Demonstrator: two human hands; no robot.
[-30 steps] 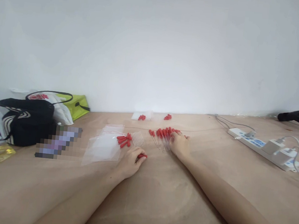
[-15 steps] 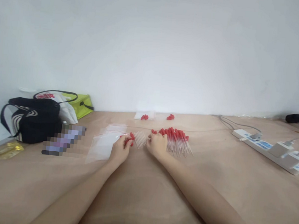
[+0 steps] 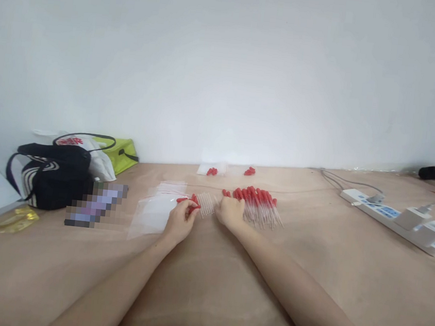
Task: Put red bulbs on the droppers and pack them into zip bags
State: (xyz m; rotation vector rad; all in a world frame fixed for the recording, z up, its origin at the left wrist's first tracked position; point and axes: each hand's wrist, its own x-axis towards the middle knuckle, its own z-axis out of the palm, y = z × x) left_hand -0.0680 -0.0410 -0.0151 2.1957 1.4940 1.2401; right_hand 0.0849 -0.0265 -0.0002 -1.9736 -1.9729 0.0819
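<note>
Head view: a row of pale sticks lies on the wooden table, between the two hands. Just left of the row, the left hand pinches a red piece between thumb and fingers. Loose red pieces lie left of the row too, beside that hand. At the row's right end, the right hand has its fingers curled down; the fingertips are hidden, so whether they grip a stick I cannot tell. Right of the row, past that hand, red-tipped sticks lie in a crowded fan.

The sticks look thin and closely set, so a clumsy pinch at the right end could drag neighbours askew. If the left pinch slackened, its piece could drop among them; a stray knuckle could roll the loose ones. A sideways sweep of the right hand might jostle the fan. Farther left of the row, the flat clear bags could slide if the left forearm brushed them.
</note>
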